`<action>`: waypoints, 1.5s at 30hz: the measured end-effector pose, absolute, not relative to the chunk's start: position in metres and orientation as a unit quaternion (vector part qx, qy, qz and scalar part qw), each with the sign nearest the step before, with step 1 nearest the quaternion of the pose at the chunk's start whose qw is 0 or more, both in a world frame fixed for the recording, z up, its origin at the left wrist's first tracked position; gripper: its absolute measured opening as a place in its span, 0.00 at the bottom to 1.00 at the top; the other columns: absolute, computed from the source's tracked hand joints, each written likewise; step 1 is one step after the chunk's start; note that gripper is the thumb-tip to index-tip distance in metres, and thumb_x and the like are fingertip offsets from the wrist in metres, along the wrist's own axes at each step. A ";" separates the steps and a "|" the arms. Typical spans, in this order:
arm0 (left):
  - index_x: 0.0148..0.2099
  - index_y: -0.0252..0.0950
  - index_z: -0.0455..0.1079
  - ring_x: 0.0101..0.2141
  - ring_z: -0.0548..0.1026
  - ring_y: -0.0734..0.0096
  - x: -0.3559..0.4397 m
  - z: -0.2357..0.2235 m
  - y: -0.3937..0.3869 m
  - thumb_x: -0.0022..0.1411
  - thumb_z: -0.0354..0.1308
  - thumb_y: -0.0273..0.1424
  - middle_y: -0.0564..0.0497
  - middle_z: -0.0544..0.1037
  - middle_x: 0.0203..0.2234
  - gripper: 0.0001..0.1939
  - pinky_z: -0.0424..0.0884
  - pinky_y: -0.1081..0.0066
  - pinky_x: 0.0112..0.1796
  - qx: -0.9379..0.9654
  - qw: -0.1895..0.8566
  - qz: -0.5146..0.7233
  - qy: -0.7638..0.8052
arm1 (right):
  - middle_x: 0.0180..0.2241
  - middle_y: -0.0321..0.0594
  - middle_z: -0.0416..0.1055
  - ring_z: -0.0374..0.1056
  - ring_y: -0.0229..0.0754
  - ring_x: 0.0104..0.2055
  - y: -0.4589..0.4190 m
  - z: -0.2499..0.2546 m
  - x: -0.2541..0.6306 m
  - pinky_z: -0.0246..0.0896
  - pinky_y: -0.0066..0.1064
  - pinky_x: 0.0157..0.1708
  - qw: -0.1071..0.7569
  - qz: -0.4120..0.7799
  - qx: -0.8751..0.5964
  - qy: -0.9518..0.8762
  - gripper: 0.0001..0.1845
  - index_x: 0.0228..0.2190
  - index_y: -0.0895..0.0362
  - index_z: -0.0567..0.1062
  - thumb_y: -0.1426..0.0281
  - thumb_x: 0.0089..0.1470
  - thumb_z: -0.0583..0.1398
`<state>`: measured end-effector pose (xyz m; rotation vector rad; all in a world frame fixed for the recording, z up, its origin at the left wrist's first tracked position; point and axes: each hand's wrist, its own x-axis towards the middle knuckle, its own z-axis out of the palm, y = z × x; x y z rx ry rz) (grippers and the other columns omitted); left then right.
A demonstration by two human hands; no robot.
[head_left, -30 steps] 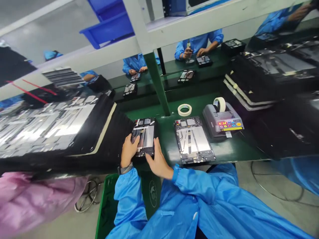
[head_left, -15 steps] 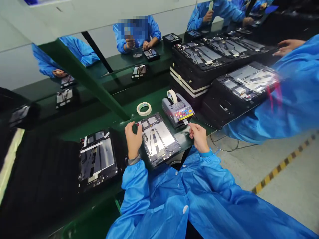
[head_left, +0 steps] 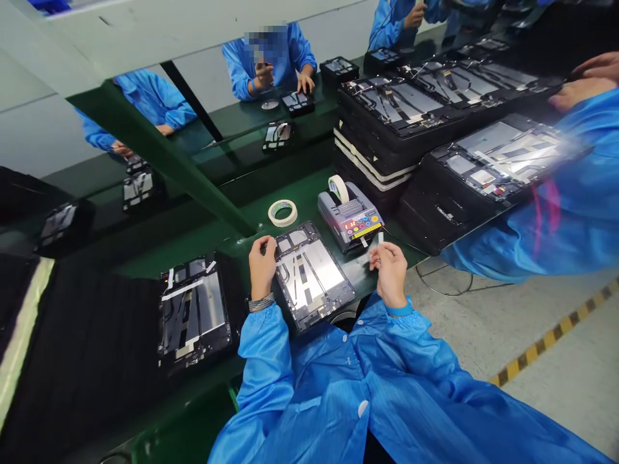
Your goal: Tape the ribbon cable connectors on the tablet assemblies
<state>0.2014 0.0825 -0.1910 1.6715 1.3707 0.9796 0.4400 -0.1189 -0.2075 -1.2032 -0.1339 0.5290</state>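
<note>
An opened tablet, its silver inside and dark flat cables showing, lies in front of me. At its upper left corner is my left hand, fingers curled in; what they pinch, if anything, is hidden. My right hand pinches a short strip of tape that sticks up from the fingertips. Just beyond that hand stands a grey tape dispenser with a tape roll on top and a short tape end poking from its front.
A loose tape roll lies behind the tablet. Another opened tablet with white tape strips is to the left. Stacked black trays bear opened tablets at right, near a co-worker's sleeve. A green post slants across the left.
My right hand has drawn back from the dispenser's mouth with a tape strip in its fingertips. My left hand's fingers, spread over the tablet's corner before, have curled in.
</note>
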 end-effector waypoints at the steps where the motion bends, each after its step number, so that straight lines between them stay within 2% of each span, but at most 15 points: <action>1: 0.53 0.39 0.76 0.52 0.76 0.57 0.203 -0.188 0.083 0.69 0.59 0.45 0.44 0.80 0.51 0.18 0.70 0.58 0.58 0.682 0.350 0.355 0.535 | 0.30 0.33 0.76 0.69 0.35 0.26 -0.116 -0.209 0.437 0.63 0.25 0.22 0.799 0.222 -0.556 -0.064 0.25 0.43 0.55 0.69 0.58 0.50 0.73; 4: 0.56 0.40 0.74 0.58 0.72 0.50 0.213 -0.173 0.081 0.68 0.60 0.43 0.41 0.77 0.55 0.19 0.66 0.51 0.61 0.763 0.255 0.270 0.529 | 0.31 0.31 0.78 0.73 0.37 0.29 -0.103 -0.214 0.431 0.68 0.28 0.27 0.818 0.174 -0.545 -0.057 0.32 0.46 0.52 0.63 0.62 0.47 0.74; 7: 0.60 0.41 0.71 0.63 0.68 0.46 0.231 -0.153 0.077 0.69 0.58 0.42 0.40 0.75 0.59 0.21 0.62 0.48 0.64 0.819 0.189 0.215 0.497 | 0.29 0.28 0.77 0.71 0.36 0.27 -0.093 -0.216 0.428 0.70 0.30 0.30 0.823 0.146 -0.546 -0.052 0.30 0.44 0.51 0.61 0.64 0.47 0.73; 13: 0.66 0.38 0.67 0.65 0.67 0.45 0.269 -0.131 0.076 0.68 0.60 0.47 0.39 0.72 0.64 0.30 0.61 0.50 0.64 0.889 0.174 0.102 0.412 | 0.31 0.29 0.76 0.70 0.35 0.27 -0.105 -0.210 0.428 0.69 0.31 0.32 0.812 0.123 -0.561 -0.106 0.29 0.45 0.51 0.61 0.64 0.50 0.72; 17: 0.67 0.38 0.68 0.61 0.72 0.45 0.270 -0.135 0.087 0.67 0.62 0.46 0.39 0.75 0.62 0.31 0.64 0.52 0.62 0.879 0.218 0.065 0.419 | 0.34 0.30 0.75 0.71 0.36 0.29 -0.121 -0.206 0.430 0.70 0.30 0.31 0.789 0.129 -0.588 -0.125 0.29 0.50 0.51 0.62 0.61 0.54 0.70; 22: 0.61 0.42 0.75 0.52 0.79 0.47 0.259 -0.144 0.105 0.61 0.68 0.42 0.42 0.81 0.56 0.28 0.71 0.55 0.57 0.841 0.308 0.117 0.429 | 0.38 0.33 0.75 0.72 0.36 0.31 -0.118 -0.207 0.428 0.69 0.28 0.29 0.780 0.158 -0.599 -0.087 0.31 0.50 0.50 0.61 0.59 0.53 0.70; 27: 0.59 0.42 0.77 0.53 0.79 0.48 0.257 -0.150 0.110 0.58 0.70 0.41 0.43 0.82 0.54 0.27 0.70 0.55 0.58 0.833 0.336 0.141 0.416 | 0.35 0.32 0.76 0.72 0.37 0.31 -0.098 -0.210 0.424 0.70 0.29 0.32 0.786 0.158 -0.591 -0.085 0.32 0.50 0.50 0.60 0.60 0.51 0.71; 32: 0.61 0.42 0.74 0.56 0.78 0.50 0.256 -0.150 0.109 0.59 0.69 0.40 0.43 0.80 0.57 0.29 0.70 0.56 0.59 0.834 0.339 0.139 0.414 | 0.34 0.31 0.75 0.71 0.36 0.29 -0.101 -0.214 0.422 0.71 0.32 0.36 0.788 0.139 -0.590 -0.105 0.29 0.49 0.50 0.61 0.63 0.52 0.70; 36: 0.62 0.42 0.74 0.55 0.78 0.51 0.256 -0.151 0.111 0.59 0.69 0.40 0.43 0.80 0.57 0.29 0.70 0.56 0.59 0.833 0.347 0.131 0.411 | 0.35 0.33 0.74 0.72 0.39 0.31 -0.127 -0.186 0.419 0.72 0.36 0.39 0.766 0.097 -0.614 -0.168 0.27 0.52 0.50 0.61 0.64 0.57 0.68; 38: 0.62 0.42 0.74 0.55 0.78 0.51 0.256 -0.151 0.112 0.58 0.70 0.40 0.43 0.81 0.56 0.29 0.70 0.56 0.59 0.833 0.354 0.129 0.406 | 0.38 0.37 0.74 0.74 0.44 0.37 -0.131 -0.153 0.423 0.74 0.42 0.44 0.736 0.067 -0.626 -0.251 0.30 0.58 0.49 0.60 0.64 0.60 0.67; 40: 0.61 0.42 0.75 0.54 0.79 0.50 0.256 -0.152 0.113 0.57 0.71 0.40 0.44 0.81 0.56 0.30 0.70 0.56 0.59 0.830 0.361 0.132 0.404 | 0.43 0.42 0.74 0.74 0.50 0.44 -0.118 -0.116 0.432 0.73 0.50 0.51 0.664 0.063 -0.632 -0.396 0.34 0.63 0.48 0.59 0.62 0.62 0.66; 43: 0.60 0.43 0.75 0.53 0.79 0.50 0.257 -0.152 0.114 0.56 0.72 0.40 0.44 0.81 0.55 0.30 0.72 0.55 0.57 0.824 0.363 0.134 0.413 | 0.50 0.48 0.72 0.71 0.58 0.53 -0.063 -0.079 0.449 0.69 0.57 0.57 0.460 0.060 -0.603 -0.649 0.37 0.69 0.53 0.57 0.63 0.65 0.64; 45: 0.61 0.42 0.74 0.53 0.79 0.49 0.258 -0.153 0.113 0.56 0.72 0.41 0.44 0.81 0.55 0.31 0.72 0.55 0.56 0.823 0.359 0.132 0.420 | 0.53 0.52 0.70 0.69 0.62 0.57 -0.017 -0.075 0.457 0.66 0.60 0.59 0.323 0.030 -0.590 -0.739 0.42 0.72 0.56 0.54 0.65 0.64 0.65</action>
